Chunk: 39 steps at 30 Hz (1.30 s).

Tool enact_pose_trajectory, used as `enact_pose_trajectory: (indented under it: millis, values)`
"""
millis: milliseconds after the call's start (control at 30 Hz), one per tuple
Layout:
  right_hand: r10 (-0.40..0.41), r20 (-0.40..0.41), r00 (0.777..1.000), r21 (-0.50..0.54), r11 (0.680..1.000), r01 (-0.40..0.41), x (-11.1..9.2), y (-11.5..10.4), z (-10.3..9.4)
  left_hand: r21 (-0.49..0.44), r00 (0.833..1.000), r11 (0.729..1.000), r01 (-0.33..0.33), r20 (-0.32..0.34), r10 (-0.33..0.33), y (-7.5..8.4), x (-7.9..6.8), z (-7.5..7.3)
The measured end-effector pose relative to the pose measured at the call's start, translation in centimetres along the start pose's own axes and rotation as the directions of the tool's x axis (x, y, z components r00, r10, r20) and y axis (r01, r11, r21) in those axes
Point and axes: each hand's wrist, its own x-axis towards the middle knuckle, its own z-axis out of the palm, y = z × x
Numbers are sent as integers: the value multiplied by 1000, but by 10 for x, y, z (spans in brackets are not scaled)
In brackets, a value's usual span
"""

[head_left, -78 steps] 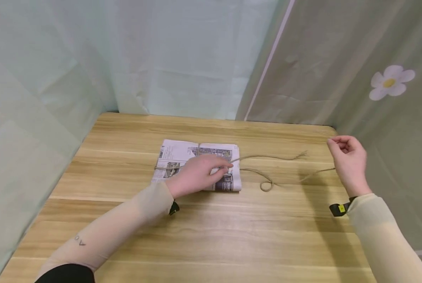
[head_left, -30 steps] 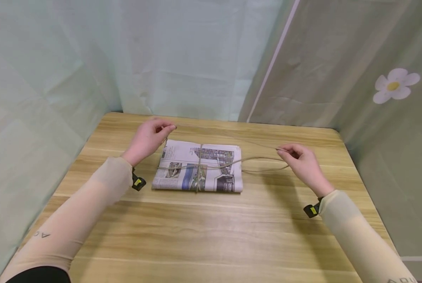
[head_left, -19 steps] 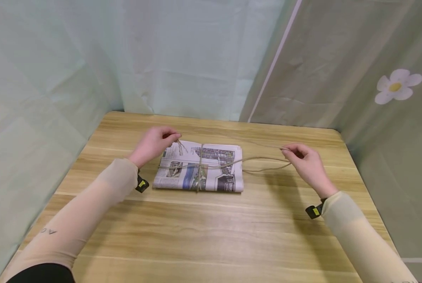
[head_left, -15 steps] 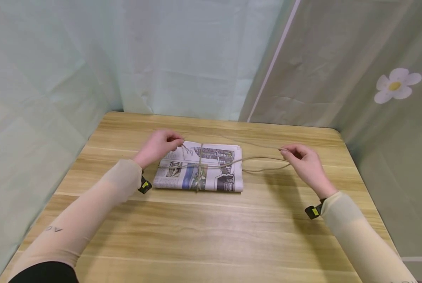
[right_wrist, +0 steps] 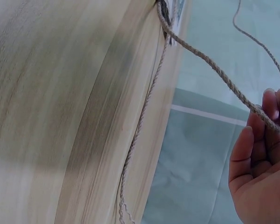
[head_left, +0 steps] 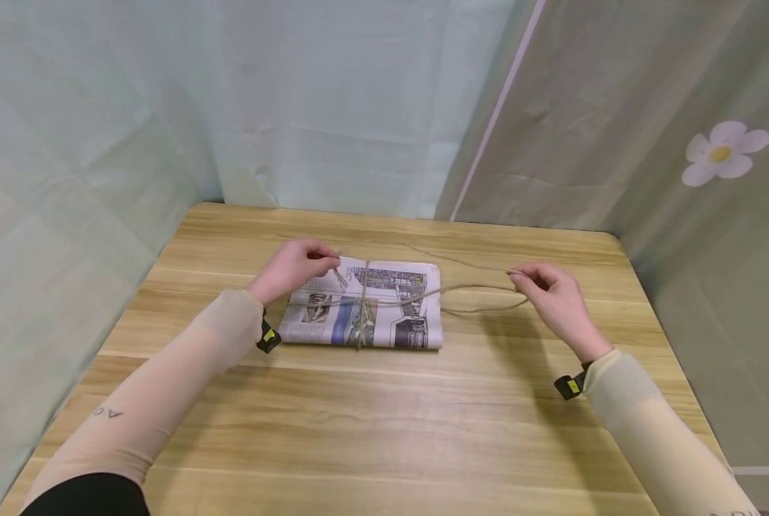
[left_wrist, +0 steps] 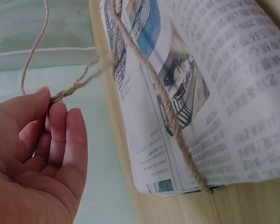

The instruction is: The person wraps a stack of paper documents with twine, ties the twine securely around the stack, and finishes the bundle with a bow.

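Note:
A folded stack of newspaper (head_left: 413, 331) lies on the table, with twine (head_left: 362, 326) crossing it lengthwise and widthwise. Over its far left corner, my left hand (head_left: 294, 272) pinches the twine near a frayed end (left_wrist: 77, 86) between thumb and fingertips. To the right of the stack, my right hand (head_left: 555, 304) is raised off the table and holds twine (right_wrist: 219, 72) in curled fingers. A slack strand (head_left: 451, 259) runs between both hands behind the stack. Two more strands reach from the stack's right edge toward my right hand; one (right_wrist: 142, 119) lies along the wood in the right wrist view.
The wood-grain table (head_left: 384, 430) extends in front of the stack and to both sides. Pale green curtains (head_left: 345, 107) hang behind it and on both sides, the right one with a white flower print (head_left: 722, 153). Each wrist wears a black strap.
My left hand has left the newspaper, taken a twine end, and drifted right and nearer over the stack's corner. My right hand came left from the far right. The strand between them has slackened.

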Motion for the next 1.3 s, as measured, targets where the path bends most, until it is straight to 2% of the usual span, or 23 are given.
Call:
enact_pose_trajectory:
  millis: [167,433,600,800,1000,1167,1300]
  values:
    - [3,-2,1000,13,1000,-3,0,-3,2,-23,1000,1000,6,-3,-6,-1,4,6]
    - [2,2,1000,16,1000,-2,-2,-2,3,65,999,997,-46,-25,48,-3,9,20]
    - [-11,8,1000,13,1000,11,-2,1,4,80,997,995,-66,-23,68,-2,11,29]
    - [-24,11,1000,6,1000,24,-2,3,4,104,998,993,-63,14,62,-3,9,40]
    - [-2,9,1000,-6,1000,2,-2,2,5,146,998,988,-40,43,33,-1,9,46]
    - [14,22,1000,-17,1000,-14,-3,0,7,131,998,991,-16,67,7,0,10,50]
    - [10,24,1000,-9,1000,-10,-5,-12,8,108,995,994,-3,96,-7,1,10,51]
